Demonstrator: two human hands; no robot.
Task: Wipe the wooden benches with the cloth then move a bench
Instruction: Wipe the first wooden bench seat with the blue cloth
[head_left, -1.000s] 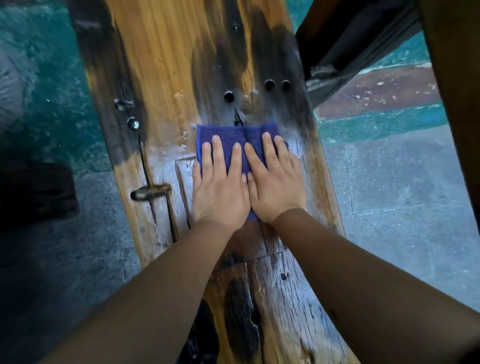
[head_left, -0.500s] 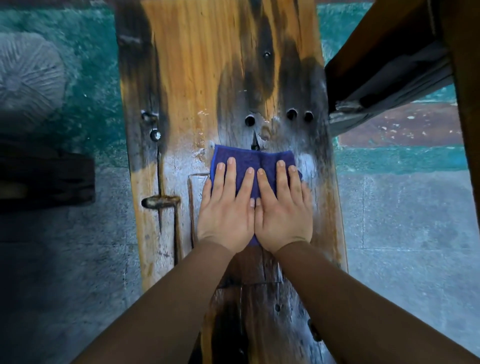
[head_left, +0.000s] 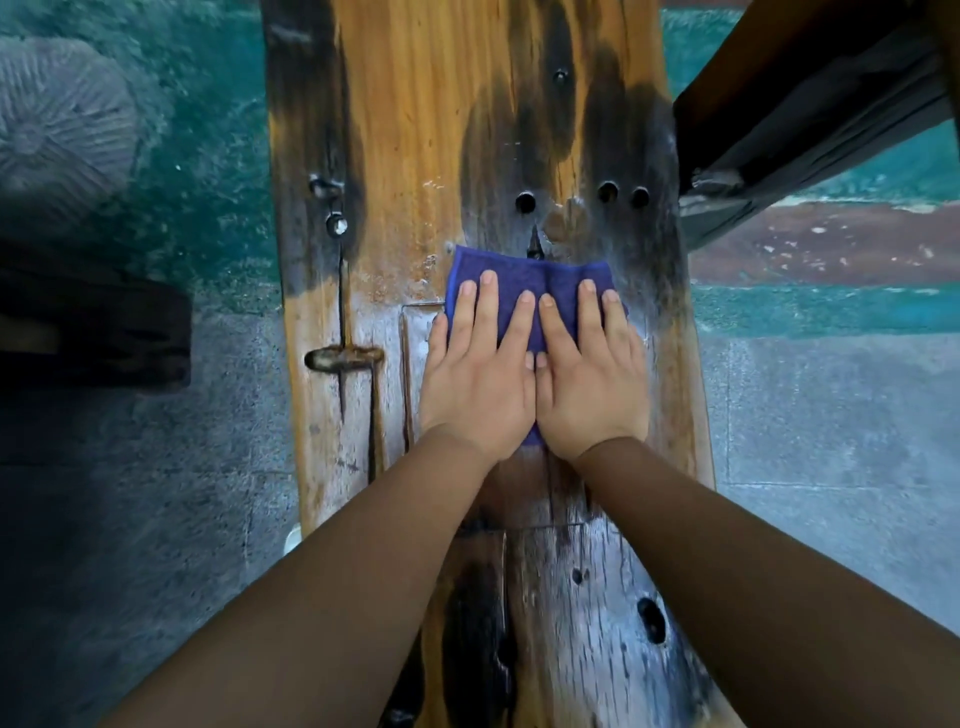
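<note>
A: Pressing the folded dark-blue cloth (head_left: 524, 283) flat on the long, weathered wooden worktop (head_left: 415, 104), near its middle, with left hand (head_left: 480, 382) and right hand (head_left: 592, 387) side by side, thumbs touching.

B: Fingers (head_left: 485, 312) grasping anything?

A: Not clenching; lying stretched and released, only pinning the cloth down.

B: Running which way, the long axis?

A: Straight away from the body, so probably pushing forward along the grain. Both hands equally near.

B: Standing in the way?

A: Three round dark holes (head_left: 608, 192) just beyond the cloth edge, rusty metal staple (head_left: 343, 358) at the left, dark slanted timber (head_left: 789, 119) crossing at the right.
</note>
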